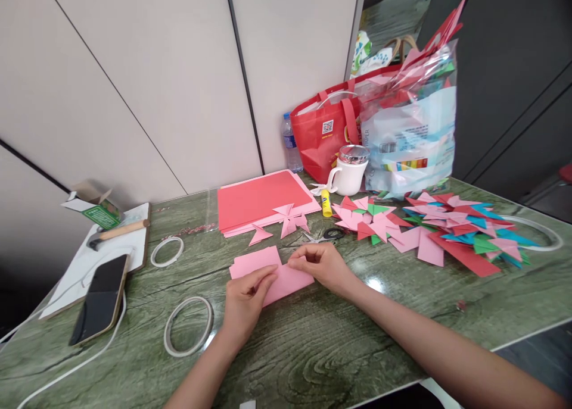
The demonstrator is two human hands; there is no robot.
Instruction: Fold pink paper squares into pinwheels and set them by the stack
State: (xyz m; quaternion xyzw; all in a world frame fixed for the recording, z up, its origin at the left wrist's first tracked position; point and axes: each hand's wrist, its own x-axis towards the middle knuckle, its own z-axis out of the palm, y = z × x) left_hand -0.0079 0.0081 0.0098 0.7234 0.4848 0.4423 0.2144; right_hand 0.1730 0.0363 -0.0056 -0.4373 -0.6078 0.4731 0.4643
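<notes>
- Forearms enter from the near table edge and meet over the pink paper (292, 280).
- Left hand (245, 299): fingers curled, thumb laid flat along the sheet, pinching its near-left part.
- Right hand (322, 265): fingertips bunched and nipping the sheet's far-right edge. The hands are close together but not touching.
- Pink paper lies flat on the green table (313, 349), mid-table, with a stepped far edge and its right corner free of both hands.
- Open room: bare tabletop from the paper to the near edge, and to the right beneath the right forearm.
- Left of the left wrist is a tape ring (165, 331); a second ring (154, 259) sits farther back, well apart.
- Far left: a phone (100, 299) overlaps the corner of a white board (74, 272), with a hammer (117, 233) on the board.
- Just beyond the paper are loose folded pink pieces (290, 218), lying against the front edge of a red sheet stack (263, 200).
- Scissors (329, 235) lie just past the right hand.
- Right side: a spread of folded coloured pieces (440, 233) reaches the far-right table edge.
- Rear, by the wall: a mug (348, 175), a glue stick (326, 203) and a red bag (322, 129).
</notes>
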